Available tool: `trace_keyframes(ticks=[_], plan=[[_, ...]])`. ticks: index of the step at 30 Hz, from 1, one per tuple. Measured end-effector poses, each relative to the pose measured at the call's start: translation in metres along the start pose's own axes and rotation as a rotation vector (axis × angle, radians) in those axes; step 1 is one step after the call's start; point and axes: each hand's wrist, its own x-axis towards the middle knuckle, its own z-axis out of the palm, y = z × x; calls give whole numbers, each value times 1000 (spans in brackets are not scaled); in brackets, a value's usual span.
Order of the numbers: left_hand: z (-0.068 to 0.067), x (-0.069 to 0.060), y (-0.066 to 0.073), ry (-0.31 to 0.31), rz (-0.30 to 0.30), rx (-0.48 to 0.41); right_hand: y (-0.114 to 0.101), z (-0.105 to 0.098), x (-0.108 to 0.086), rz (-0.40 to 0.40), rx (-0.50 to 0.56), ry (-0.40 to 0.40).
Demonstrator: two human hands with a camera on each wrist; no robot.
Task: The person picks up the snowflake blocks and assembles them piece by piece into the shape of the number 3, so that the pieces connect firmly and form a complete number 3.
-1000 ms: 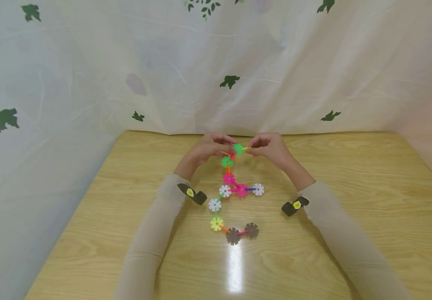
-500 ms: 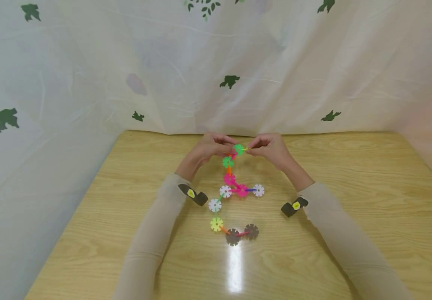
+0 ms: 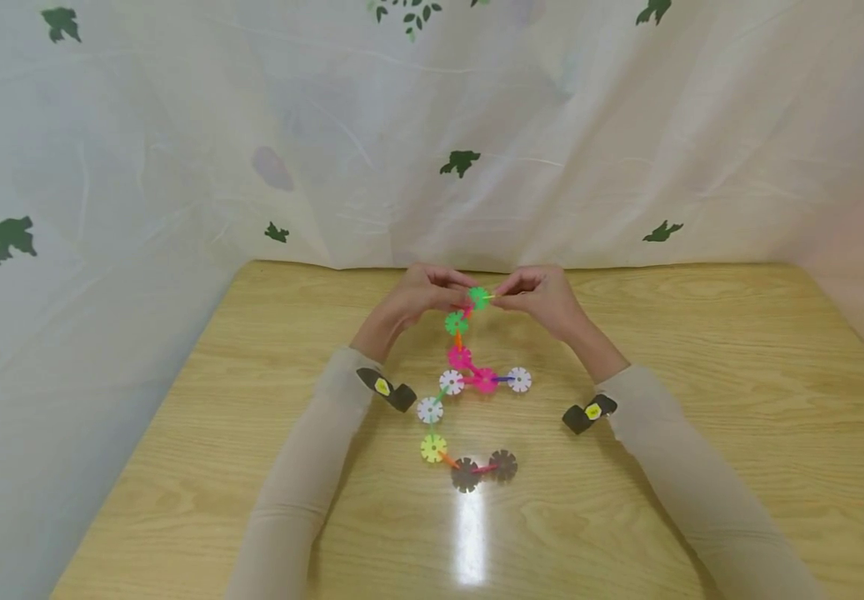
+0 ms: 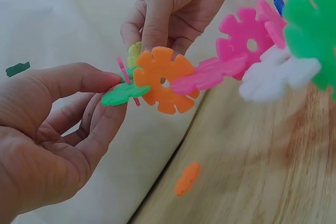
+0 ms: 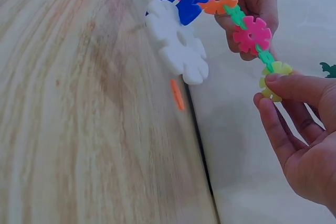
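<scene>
A chain of slotted plastic interlocking discs runs between both hands and over the table in the head view. My left hand [image 3: 424, 293] pinches a green disc [image 4: 123, 94] at the far end of the chain, beside a pink disc [image 5: 253, 35] set crosswise. Thumb and fingers of my right hand [image 5: 310, 124] pinch a yellow disc [image 5: 275, 80] joined to another green disc [image 3: 479, 298]. From there an orange disc [image 4: 164, 80], pink discs [image 3: 459, 357] and a white disc [image 3: 451, 382] follow. A side branch ends in a white disc [image 3: 519, 380].
Nearer the body, the chain curves through a yellow disc [image 3: 434, 448] to two dark discs [image 3: 466, 475]. A loose orange disc [image 4: 187, 178] lies near the far edge of the wooden table [image 3: 626, 500]. A pale curtain [image 3: 372, 125] hangs behind that edge.
The chain's upper part has shifted very slightly to the right. An orange piece seen beside the left fingers earlier is now hidden in the head view. Both hands keep their holds.
</scene>
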Motion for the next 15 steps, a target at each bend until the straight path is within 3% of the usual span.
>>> trace_keyframes(ticks=[15], plan=[[-3, -3, 3, -59, -21, 24, -2, 2, 1, 12, -25, -18]])
